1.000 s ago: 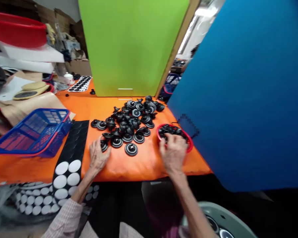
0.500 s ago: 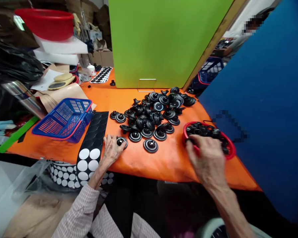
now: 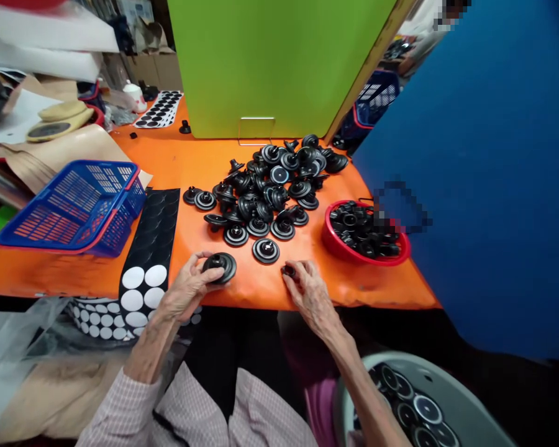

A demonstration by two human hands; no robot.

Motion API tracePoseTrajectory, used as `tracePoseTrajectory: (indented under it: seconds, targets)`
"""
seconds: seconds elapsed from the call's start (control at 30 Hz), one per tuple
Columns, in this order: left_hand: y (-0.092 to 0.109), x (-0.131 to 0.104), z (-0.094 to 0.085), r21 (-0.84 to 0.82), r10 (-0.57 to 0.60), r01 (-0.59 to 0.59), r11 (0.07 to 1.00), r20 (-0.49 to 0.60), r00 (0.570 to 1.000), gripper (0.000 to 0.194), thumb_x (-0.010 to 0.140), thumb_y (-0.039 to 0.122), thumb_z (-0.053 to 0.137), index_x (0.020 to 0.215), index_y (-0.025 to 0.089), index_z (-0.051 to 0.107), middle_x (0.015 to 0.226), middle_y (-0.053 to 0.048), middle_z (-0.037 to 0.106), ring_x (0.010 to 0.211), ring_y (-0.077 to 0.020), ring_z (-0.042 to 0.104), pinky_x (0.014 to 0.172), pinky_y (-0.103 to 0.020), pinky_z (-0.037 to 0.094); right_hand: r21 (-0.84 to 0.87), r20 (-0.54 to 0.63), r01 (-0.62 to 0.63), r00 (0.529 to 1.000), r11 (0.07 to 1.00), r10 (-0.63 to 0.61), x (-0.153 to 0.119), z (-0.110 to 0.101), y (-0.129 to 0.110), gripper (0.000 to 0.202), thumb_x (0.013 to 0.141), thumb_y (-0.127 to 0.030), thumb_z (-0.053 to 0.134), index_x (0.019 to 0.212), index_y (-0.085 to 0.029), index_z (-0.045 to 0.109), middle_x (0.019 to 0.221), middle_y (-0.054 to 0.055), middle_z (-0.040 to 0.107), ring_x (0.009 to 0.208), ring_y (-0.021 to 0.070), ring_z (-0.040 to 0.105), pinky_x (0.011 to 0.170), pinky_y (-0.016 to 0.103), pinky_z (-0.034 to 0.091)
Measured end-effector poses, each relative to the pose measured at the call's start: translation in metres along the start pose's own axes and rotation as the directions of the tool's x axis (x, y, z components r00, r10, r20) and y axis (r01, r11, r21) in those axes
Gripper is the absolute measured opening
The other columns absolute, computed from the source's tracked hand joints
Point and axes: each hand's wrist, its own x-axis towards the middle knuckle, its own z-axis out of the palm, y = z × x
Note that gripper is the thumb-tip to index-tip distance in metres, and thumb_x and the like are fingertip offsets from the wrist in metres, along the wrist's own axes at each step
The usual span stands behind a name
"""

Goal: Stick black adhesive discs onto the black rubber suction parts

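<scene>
The left grip (image 3: pixel 189 288) is closed around the edge of a ridged black disc (image 3: pixel 226 267) near the front of the orange counter (image 3: pixel 256 297), while the right grip (image 3: pixel 313 293) pinches a small dark part (image 3: pixel 289 270), the two pieces well apart and so, by the look of it, not yet joined. Much appears left: a broad heap of similar discs (image 3: pixel 261 211) lies behind the hands, and the red bowl (image 3: pixel 370 259) holds plenty of small black pieces. Round pieces in the grey tub (image 3: pixel 466 385) below may be finished ones, though that is unclear.
</scene>
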Motion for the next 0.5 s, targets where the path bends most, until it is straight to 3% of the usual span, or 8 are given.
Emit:
tracePoseTrajectory:
  seconds: [0.13, 0.3, 0.5]
  targets:
    - [-0.01, -0.01, 0.008, 0.011, -0.003, 0.003, 1.0, 0.035, 0.999, 0.053, 0.063, 0.021, 0.08, 0.105, 0.016, 0.049, 0.098, -0.004, 0.066, 0.084, -0.0169, 0.067, 0.072, -0.033, 0.06, 0.076, -0.034, -0.021, 0.999, 0.997, 0.023, -0.003, 0.002, -0.027, 0.018, 0.089, -0.03, 0.052, 0.101, -0.018, 0.059, 0.085, 0.005, 0.059, 0.071, 0.0166, 0.059, 0.07, 0.033, 0.053]
    - [-0.02, -0.015, 0.018, -0.003, 0.003, -0.002, 1.0, 0.09, 0.996, 0.058, 0.064, 0.021, 0.08, 0.111, 0.019, 0.046, 0.098, -0.004, 0.065, 0.088, -0.0195, 0.067, 0.074, -0.036, 0.06, 0.292, -0.066, 0.1, 0.994, 0.951, -0.085, -0.011, 0.007, -0.074, 0.02, 0.091, -0.025, 0.055, 0.11, -0.02, 0.056, 0.088, 0.003, 0.061, 0.077, 0.0143, 0.061, 0.073, 0.029, 0.053]
    - [-0.025, -0.016, 0.024, 0.058, 0.065, -0.069, 0.996, 0.072, 0.995, 0.056, 0.065, 0.02, 0.076, 0.113, 0.017, 0.049, 0.099, -0.006, 0.068, 0.092, -0.0208, 0.068, 0.083, -0.034, 0.057, 0.279, -0.127, 0.161, 0.983, 0.947, -0.129, -0.013, 0.024, -0.088, 0.023, 0.091, -0.021, 0.055, 0.114, -0.022, 0.056, 0.097, 0.005, 0.062, 0.082, 0.0155, 0.063, 0.076, 0.031, 0.056]
